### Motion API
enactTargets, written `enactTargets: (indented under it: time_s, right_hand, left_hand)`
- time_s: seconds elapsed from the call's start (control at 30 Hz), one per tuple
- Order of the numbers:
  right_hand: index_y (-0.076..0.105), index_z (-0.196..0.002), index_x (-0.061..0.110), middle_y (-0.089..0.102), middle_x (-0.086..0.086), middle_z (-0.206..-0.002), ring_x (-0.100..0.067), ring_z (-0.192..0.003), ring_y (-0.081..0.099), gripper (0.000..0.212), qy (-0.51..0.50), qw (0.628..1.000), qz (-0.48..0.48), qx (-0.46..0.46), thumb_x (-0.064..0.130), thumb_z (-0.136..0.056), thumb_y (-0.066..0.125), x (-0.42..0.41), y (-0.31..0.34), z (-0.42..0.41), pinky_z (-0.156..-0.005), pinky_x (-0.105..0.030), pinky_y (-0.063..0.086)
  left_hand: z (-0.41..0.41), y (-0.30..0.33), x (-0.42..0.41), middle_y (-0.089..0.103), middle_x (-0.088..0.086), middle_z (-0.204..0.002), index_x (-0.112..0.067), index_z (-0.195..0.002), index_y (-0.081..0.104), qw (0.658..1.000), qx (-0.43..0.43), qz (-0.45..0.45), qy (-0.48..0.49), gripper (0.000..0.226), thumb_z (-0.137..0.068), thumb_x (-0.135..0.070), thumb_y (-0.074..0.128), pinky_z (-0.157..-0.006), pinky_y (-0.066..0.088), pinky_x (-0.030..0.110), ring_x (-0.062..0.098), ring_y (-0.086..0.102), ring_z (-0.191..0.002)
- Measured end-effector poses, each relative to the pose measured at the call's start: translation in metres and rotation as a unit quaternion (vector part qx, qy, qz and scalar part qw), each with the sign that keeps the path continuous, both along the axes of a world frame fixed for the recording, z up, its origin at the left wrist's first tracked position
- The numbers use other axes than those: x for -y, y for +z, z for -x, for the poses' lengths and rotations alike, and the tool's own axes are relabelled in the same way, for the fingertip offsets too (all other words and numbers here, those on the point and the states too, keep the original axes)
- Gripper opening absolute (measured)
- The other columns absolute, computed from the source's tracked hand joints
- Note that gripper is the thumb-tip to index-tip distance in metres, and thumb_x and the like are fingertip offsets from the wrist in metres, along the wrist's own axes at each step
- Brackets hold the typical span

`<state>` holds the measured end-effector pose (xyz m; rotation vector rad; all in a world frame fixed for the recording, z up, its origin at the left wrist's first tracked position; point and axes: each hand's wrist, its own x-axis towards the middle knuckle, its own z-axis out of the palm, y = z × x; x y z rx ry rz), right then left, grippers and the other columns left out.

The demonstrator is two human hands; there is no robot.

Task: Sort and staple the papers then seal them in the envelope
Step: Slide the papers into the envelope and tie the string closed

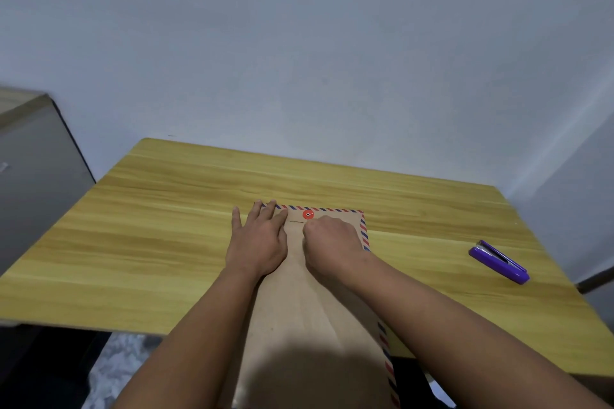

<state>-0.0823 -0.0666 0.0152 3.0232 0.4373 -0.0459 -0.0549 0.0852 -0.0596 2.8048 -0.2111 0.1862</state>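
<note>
A brown envelope with a red-and-blue striped border lies lengthwise on the wooden table, its near end hanging over the front edge. A red round button clasp sits at its far end. My left hand lies flat, fingers spread, on the envelope's far left corner. My right hand is curled just below the clasp, its fingertips pinched together; what they hold is too small to tell, and no string shows. No loose papers are visible.
A purple stapler lies on the table to the right, apart from the envelope. A grey cabinet stands left of the table. A pale wall rises behind the table's far edge.
</note>
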Motion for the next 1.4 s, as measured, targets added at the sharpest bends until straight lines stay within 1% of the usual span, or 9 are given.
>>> enactTargets:
  time_s: [0.13,0.23,0.3,0.4,0.47,0.73,0.93,1.2,1.4]
  right_hand:
    - [0.058,-0.096,0.017,0.064,-0.008,-0.102,-0.031,-0.091,0.058,0.005,0.004,0.999,-0.012,-0.029,0.014,-0.099,0.056,-0.007,0.006,-0.018,-0.071,-0.034,0.039]
    - [0.050,-0.079,0.018,0.053,0.000,-0.083,-0.029,-0.082,0.053,0.017,0.025,0.998,-0.015,-0.055,0.016,-0.095,0.058,-0.008,0.002,-0.036,-0.068,-0.033,0.041]
    - [0.051,-0.072,0.022,0.055,0.002,-0.078,-0.030,-0.083,0.057,0.023,0.047,0.997,-0.007,-0.061,0.019,-0.095,0.055,-0.006,0.001,-0.047,-0.067,-0.033,0.041]
    - [0.069,-0.091,0.024,0.073,0.003,-0.099,-0.027,-0.098,0.065,0.020,0.069,0.996,-0.025,-0.058,0.028,-0.099,0.051,0.000,0.002,-0.064,-0.074,-0.035,0.038]
    - [0.073,-0.097,0.026,0.075,0.006,-0.103,-0.024,-0.102,0.066,0.021,0.071,0.996,-0.033,-0.051,0.030,-0.099,0.052,0.003,0.003,-0.074,-0.076,-0.035,0.039]
    - [0.075,-0.081,0.022,0.075,0.003,-0.090,-0.023,-0.089,0.069,0.012,-0.053,0.990,-0.124,-0.053,0.023,-0.090,0.068,0.020,-0.001,-0.090,-0.066,-0.031,0.053]
    - [0.077,-0.076,0.013,0.076,-0.002,-0.082,-0.025,-0.086,0.072,0.012,-0.139,0.972,-0.168,-0.084,0.011,-0.081,0.066,0.040,-0.007,-0.101,-0.074,-0.041,0.062]
    - [0.074,-0.081,0.012,0.074,-0.004,-0.084,-0.028,-0.085,0.072,0.007,-0.125,0.978,-0.148,-0.078,0.015,-0.082,0.068,0.026,-0.010,-0.121,-0.068,-0.037,0.059]
    - [0.070,-0.095,0.014,0.071,-0.004,-0.094,-0.027,-0.087,0.068,0.008,-0.084,0.990,-0.093,-0.067,0.013,-0.088,0.065,0.002,-0.009,-0.122,-0.068,-0.034,0.056]
  left_hand:
    - [0.000,0.001,0.000,0.030,-0.003,-0.165,-0.023,-0.149,0.043,1.000,0.004,0.005,0.002,0.050,-0.101,-0.030,0.029,-0.123,0.004,0.061,0.020,0.013,-0.156]
    - [0.000,0.001,-0.001,0.030,-0.003,-0.165,-0.024,-0.147,0.046,1.000,0.006,0.014,0.004,0.048,-0.102,-0.030,0.031,-0.123,0.004,0.059,0.017,0.015,-0.155]
    - [0.001,0.002,-0.001,0.031,-0.004,-0.164,-0.025,-0.146,0.047,1.000,0.008,0.015,0.005,0.047,-0.102,-0.031,0.032,-0.124,0.004,0.058,0.016,0.016,-0.155]
    - [0.002,0.002,0.000,0.031,-0.004,-0.164,-0.026,-0.146,0.047,1.000,0.010,0.013,0.005,0.048,-0.101,-0.032,0.034,-0.124,0.004,0.058,0.016,0.016,-0.155]
    - [0.002,0.002,0.000,0.031,-0.004,-0.164,-0.025,-0.145,0.048,1.000,0.009,0.015,0.005,0.047,-0.100,-0.032,0.035,-0.123,0.003,0.059,0.016,0.016,-0.155]
    - [0.002,0.003,0.001,0.030,-0.004,-0.165,-0.025,-0.147,0.048,1.000,0.006,0.013,0.006,0.049,-0.100,-0.034,0.034,-0.123,0.002,0.059,0.016,0.015,-0.155]
    - [0.003,0.003,0.001,0.030,-0.003,-0.165,-0.026,-0.147,0.047,1.000,0.008,0.003,0.002,0.049,-0.101,-0.034,0.034,-0.123,0.003,0.060,0.017,0.015,-0.155]
    - [0.003,0.002,0.000,0.030,-0.005,-0.165,-0.027,-0.146,0.048,1.000,0.011,-0.005,-0.002,0.048,-0.101,-0.035,0.034,-0.122,0.005,0.061,0.017,0.014,-0.155]
    - [0.003,0.002,0.000,0.029,-0.005,-0.165,-0.027,-0.147,0.047,1.000,0.010,0.001,-0.004,0.049,-0.101,-0.035,0.034,-0.123,0.003,0.061,0.016,0.013,-0.156]
